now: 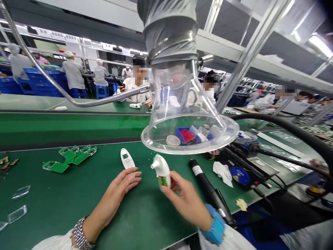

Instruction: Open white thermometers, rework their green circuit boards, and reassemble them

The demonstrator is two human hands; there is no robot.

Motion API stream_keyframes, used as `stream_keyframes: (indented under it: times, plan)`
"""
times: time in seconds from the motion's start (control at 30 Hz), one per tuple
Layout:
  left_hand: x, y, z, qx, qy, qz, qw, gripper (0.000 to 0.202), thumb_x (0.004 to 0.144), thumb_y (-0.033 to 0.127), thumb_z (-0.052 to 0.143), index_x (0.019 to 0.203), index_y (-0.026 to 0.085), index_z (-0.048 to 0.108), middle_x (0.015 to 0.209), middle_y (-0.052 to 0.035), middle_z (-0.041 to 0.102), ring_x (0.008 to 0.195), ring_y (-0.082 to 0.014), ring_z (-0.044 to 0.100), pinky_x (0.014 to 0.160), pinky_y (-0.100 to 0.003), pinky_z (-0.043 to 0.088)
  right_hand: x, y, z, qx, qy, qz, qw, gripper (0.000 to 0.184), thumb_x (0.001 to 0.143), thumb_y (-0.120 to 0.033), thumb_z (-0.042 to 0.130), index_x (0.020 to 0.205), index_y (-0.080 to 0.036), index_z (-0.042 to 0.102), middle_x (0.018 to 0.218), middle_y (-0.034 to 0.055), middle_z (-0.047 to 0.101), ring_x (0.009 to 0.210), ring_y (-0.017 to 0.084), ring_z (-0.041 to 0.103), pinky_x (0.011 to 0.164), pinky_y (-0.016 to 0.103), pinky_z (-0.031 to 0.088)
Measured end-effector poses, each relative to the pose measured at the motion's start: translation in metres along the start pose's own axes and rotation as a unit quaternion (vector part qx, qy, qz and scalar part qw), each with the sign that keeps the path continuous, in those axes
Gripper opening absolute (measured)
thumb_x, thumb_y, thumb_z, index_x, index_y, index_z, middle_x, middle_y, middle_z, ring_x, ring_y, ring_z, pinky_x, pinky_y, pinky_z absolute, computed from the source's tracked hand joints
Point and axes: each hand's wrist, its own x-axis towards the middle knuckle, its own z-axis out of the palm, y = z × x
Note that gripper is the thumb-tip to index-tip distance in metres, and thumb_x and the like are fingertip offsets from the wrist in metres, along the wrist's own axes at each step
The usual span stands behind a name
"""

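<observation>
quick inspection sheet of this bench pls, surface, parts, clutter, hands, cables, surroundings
surface: green mat, beside a green conveyor
job's things: white casing with a green board inside, held upright; white cover flat on the mat by the left fingertips
clutter: green boards, clear plastic pieces, black tool, white wipe
hands: left hand open, resting on the mat; right hand shut on the white casing
cables: black hose and metal hose cross the bench
surroundings: clear hood overhead; people at far benches
</observation>
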Motion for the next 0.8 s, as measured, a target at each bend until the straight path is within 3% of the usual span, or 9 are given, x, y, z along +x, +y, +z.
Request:
stream_keyframes:
  times: [0.07,0.17,0.27,0.4,0.57,0.7,0.8]
  plan:
    - [-0.002,0.001,-0.001,0.043,0.002,0.007,0.999,0.039,0.077,0.043,0.06,0.108,0.019,0.058,0.115,-0.0085,0.06,0.11,-0.0242,0.053,0.1,-0.037,0.036,-0.016,0.005,-0.04,-0.203,0.053,-0.087,0.974,0.018,0.085,-0.026,0.054,0.101,-0.022,0.058,0.082,0.003,0.056,0.072,0.016,0.051,0.065,0.029,0.043]
    - [-0.002,-0.002,0.0,0.124,0.003,0.031,0.992,0.034,0.075,0.042,0.062,0.101,0.02,0.062,0.11,-0.0081,0.062,0.107,-0.025,0.055,0.097,-0.036,0.039,-0.029,0.024,-0.089,-0.456,0.091,-0.182,0.867,0.025,0.09,-0.022,0.045,0.111,-0.023,0.057,0.094,0.0077,0.058,0.084,0.02,0.054,0.071,0.031,0.046]
    - [-0.002,-0.008,0.002,0.21,0.014,0.063,0.976,0.029,0.073,0.042,0.063,0.093,0.022,0.065,0.102,-0.007,0.065,0.101,-0.025,0.057,0.091,-0.033,0.043,-0.031,0.047,-0.115,-0.569,0.099,-0.205,0.79,0.028,0.091,-0.02,0.04,0.111,-0.019,0.06,0.09,0.01,0.06,0.078,0.021,0.054,0.066,0.032,0.048]
    - [-0.003,-0.015,0.001,0.3,0.035,0.119,0.946,0.022,0.074,0.04,0.062,0.087,0.024,0.067,0.095,-0.0063,0.066,0.093,-0.0242,0.059,0.082,-0.03,0.047,-0.027,0.064,-0.125,-0.608,0.115,-0.209,0.757,0.034,0.089,-0.013,0.037,0.113,-0.017,0.061,0.094,0.0133,0.061,0.082,0.024,0.055,0.068,0.036,0.05]
    - [-0.004,-0.019,-0.007,0.386,0.043,0.179,0.904,0.022,0.079,0.041,0.054,0.088,0.024,0.066,0.099,-0.0058,0.065,0.092,-0.0215,0.061,0.078,-0.028,0.05,-0.03,0.066,-0.125,-0.641,0.117,-0.213,0.728,0.037,0.087,-0.007,0.033,0.11,-0.015,0.062,0.094,0.0131,0.063,0.081,0.024,0.057,0.064,0.035,0.052]
    - [-0.008,-0.022,-0.008,0.45,0.042,0.222,0.864,0.021,0.083,0.037,0.05,0.089,0.024,0.065,0.1,-0.0056,0.065,0.093,-0.019,0.061,0.08,-0.028,0.051,-0.037,0.059,-0.118,-0.655,0.127,-0.228,0.709,0.034,0.091,-0.018,0.034,0.107,-0.009,0.063,0.094,0.0159,0.063,0.081,0.026,0.057,0.066,0.038,0.052]
    - [-0.025,-0.021,0.001,0.49,0.037,0.268,0.828,0.017,0.085,0.029,0.048,0.09,0.023,0.063,0.101,-0.0059,0.064,0.095,-0.0168,0.061,0.084,-0.028,0.05,-0.042,0.058,-0.119,-0.663,0.141,-0.259,0.688,0.039,0.093,-0.027,0.031,0.104,-0.006,0.063,0.094,0.0165,0.063,0.082,0.027,0.057,0.07,0.04,0.051]
